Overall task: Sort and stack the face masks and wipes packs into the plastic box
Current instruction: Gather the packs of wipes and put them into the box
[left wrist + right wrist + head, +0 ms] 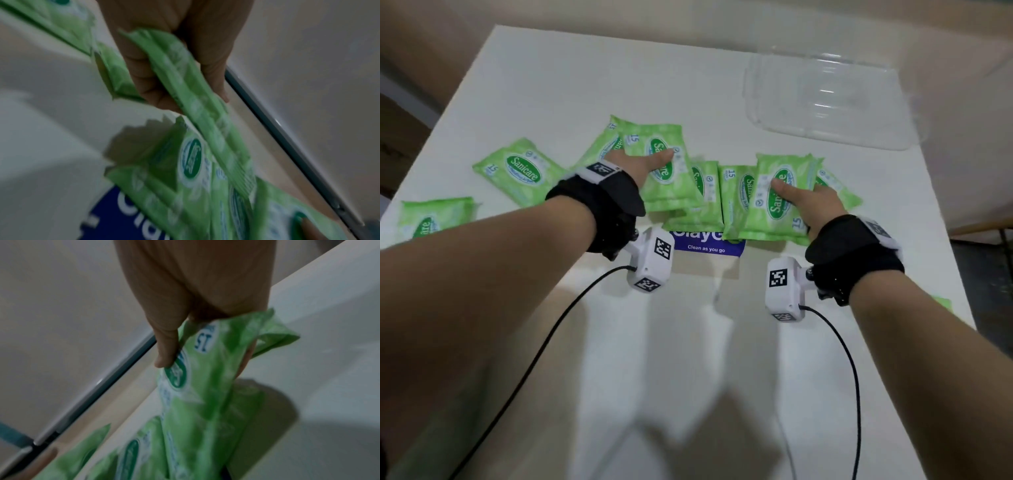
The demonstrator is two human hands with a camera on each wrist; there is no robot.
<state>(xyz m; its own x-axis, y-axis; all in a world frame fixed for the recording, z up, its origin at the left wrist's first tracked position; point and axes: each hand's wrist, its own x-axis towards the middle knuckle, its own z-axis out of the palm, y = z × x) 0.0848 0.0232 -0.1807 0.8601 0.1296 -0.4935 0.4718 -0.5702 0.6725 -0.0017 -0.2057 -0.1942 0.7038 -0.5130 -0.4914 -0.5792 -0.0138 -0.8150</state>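
My left hand (642,164) grips a green wipes pack (659,164), thumb laid across its printed face and fingers hidden beneath; my right hand (815,202) grips a second green pack (777,195) the same way, thumb on top. Head view: both held packs sit raised over a row of further packs (736,198) lying overlapped on the white table (571,89). Another pack (520,171) lies flat to the left, well apart from the row, and one more (434,216) sits at the table's left edge. A blue label (707,245) reading "Clean as you go" shows from under the near edge of the row, between my wrists. The clear plastic box (828,99) stands at the far right of the table, well apart from both hands, with nothing visible inside it. Black wrist straps (602,205) carry white camera units (654,260) with cables. Left wrist view: fingers (141,69) and thumb (213,68) pinch the held pack (185,78) edge-on, and loose packs (191,162) lie below over the blue label (115,211); the picture is blurred. Right wrist view: thumb (166,344) presses the face of the held pack (205,378), fingers behind it, more packs (127,456) beneath on the table (329,353); also blurred.
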